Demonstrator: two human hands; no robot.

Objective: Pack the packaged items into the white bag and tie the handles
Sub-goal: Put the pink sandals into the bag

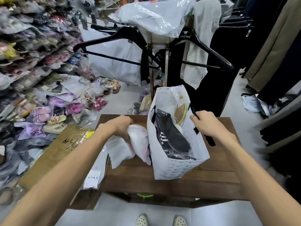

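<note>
The white bag stands open on a brown wooden table. Inside it lies a packaged black sock with white stripes, and a tan and yellow item leans against the far wall. My right hand grips the bag's black handle at the right rim and holds the mouth open. My left hand is closed on the white plastic packaged items lying just left of the bag; they touch the bag's left wall. The hand looks blurred.
A flattened cardboard box leans at the table's left. Heaps of bagged shoes and slippers fill the left side. Black hangers on a rack stand behind the table. Dark garments hang on the right.
</note>
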